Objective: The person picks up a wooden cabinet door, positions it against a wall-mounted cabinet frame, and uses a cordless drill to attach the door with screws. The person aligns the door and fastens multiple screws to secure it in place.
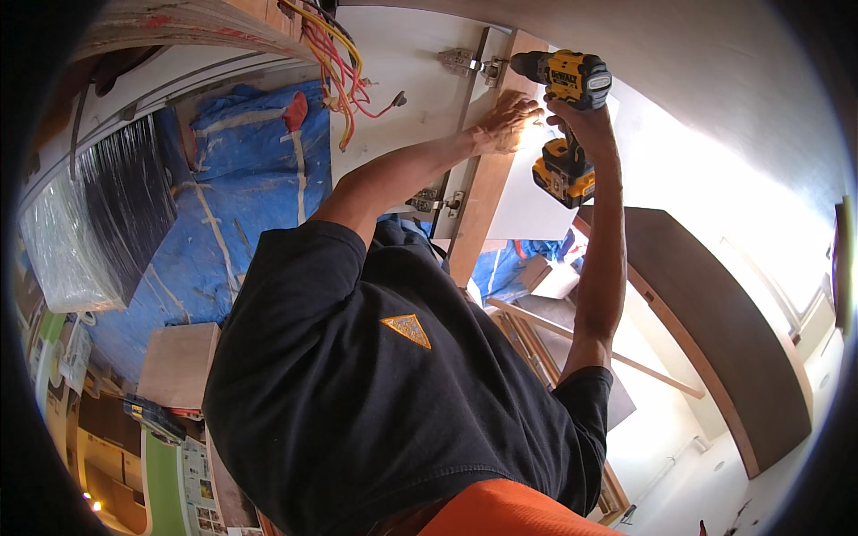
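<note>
My right hand (pixel 585 125) is wrapped round the grip of a yellow and black cordless drill (pixel 572 76). Its chuck points left, above the upper part of a narrow wooden board edge (pixel 487 192). My left hand (pixel 511 123) lies across that wood just below the chuck, its fingers bent together. Bright light hides the fingertips and whatever may be in them. Beside the board is a white panel (pixel 393 107), joined to it by an upper metal hinge (pixel 460 61) and a lower metal hinge (pixel 423 200).
Loose red and yellow wires (pixel 344 76) hang near the white panel. Blue sheeting (pixel 250 179) with tape strips spreads at left, by a plastic-wrapped item (pixel 98 214). A curved brown panel (pixel 715 313) stands at right. Another power tool (pixel 154 418) lies at lower left.
</note>
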Motion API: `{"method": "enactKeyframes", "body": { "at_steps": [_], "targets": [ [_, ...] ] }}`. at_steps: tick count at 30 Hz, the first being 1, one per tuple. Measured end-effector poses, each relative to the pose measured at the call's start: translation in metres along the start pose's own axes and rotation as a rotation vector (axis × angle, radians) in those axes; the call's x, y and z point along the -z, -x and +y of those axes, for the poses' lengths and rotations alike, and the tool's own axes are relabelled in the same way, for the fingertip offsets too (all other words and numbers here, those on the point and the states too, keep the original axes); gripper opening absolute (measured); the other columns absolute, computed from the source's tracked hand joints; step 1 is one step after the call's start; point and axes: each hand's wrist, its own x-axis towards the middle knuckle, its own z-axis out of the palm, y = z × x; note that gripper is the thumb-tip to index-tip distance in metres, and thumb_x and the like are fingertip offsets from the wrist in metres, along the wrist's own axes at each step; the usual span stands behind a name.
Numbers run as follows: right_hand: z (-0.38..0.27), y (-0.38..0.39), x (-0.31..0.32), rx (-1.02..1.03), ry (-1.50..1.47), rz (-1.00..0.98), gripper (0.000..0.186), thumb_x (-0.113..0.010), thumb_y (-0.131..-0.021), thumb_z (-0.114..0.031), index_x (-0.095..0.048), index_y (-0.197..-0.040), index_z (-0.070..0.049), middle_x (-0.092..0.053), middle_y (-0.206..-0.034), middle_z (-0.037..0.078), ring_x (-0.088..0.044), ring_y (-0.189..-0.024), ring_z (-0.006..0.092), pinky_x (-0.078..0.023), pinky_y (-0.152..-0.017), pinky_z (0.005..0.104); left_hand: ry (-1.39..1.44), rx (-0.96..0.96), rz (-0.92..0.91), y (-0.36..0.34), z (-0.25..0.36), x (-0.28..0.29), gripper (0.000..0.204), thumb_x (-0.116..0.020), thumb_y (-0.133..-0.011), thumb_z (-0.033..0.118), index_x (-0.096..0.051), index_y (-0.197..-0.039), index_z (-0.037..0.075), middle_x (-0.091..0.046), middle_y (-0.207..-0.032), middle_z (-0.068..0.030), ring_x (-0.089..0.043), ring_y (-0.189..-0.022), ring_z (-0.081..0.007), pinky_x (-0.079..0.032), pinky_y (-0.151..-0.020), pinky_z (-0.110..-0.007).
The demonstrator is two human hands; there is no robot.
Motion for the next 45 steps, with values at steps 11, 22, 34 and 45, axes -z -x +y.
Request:
{"method": "enactKeyframes", "body": {
  "at_steps": [11, 22, 34, 45],
  "targets": [
    [-0.017, -0.014, 0.005, -0.105, 0.128, -0.064, 0.033, -0.076, -0.082, -0.02, -0.067, -0.11, -0.005, -0.071, -0.087, 0.005, -0.066, -0.067, 0.0116, -0.055, -0.064, 0.0265, 0.063, -0.045, 0.171, -0.02, -0.008, -0.029, 0.068, -0.055, -0.094, 0.047, -0.034, -0.15, 0.013, -0.03, -0.156, -0.0076, -0.025, -0.145, -0.0281, -0.019, -0.121, -0.047],
    [-0.019, -0.022, 0.003, -0.107, 0.31, -0.083, 0.028, -0.07, -0.079, -0.027, -0.063, -0.095, -0.004, -0.064, -0.069, 0.003, -0.059, -0.061, 0.0103, -0.049, -0.061, 0.0287, 1.334, -0.41, 0.45, -0.017, -0.021, -0.07, 0.058, -0.034, -0.102, 0.048, -0.027, -0.152, 0.02, -0.029, -0.156, -0.0064, -0.031, -0.143, -0.0257, -0.03, -0.113, -0.052],
    [-0.017, -0.017, 0.004, -0.106, 0.212, -0.068, 0.024, -0.071, -0.08, -0.023, -0.065, -0.095, -0.005, -0.063, -0.068, 0.002, -0.058, -0.061, 0.009, -0.048, -0.06, 0.0275, 1.532, -0.589, 0.634, -0.053, -0.027, -0.105, 0.044, -0.043, -0.099, 0.044, -0.049, -0.13, 0.013, -0.049, -0.131, -0.0084, -0.048, -0.123, -0.0259, -0.041, -0.103, -0.051],
    [-0.01, -0.017, 0.008, -0.064, 0.112, -0.077, 0.03, -0.076, -0.081, -0.02, -0.065, -0.103, -0.002, -0.069, -0.081, 0.005, -0.067, -0.069, 0.0125, -0.054, -0.063, 0.0272, 1.571, -0.557, 0.606, -0.063, -0.028, -0.111, 0.046, -0.043, -0.098, 0.048, -0.053, -0.131, 0.016, -0.053, -0.134, -0.0067, -0.05, -0.126, -0.0265, -0.042, -0.104, -0.052]
  ]
}}
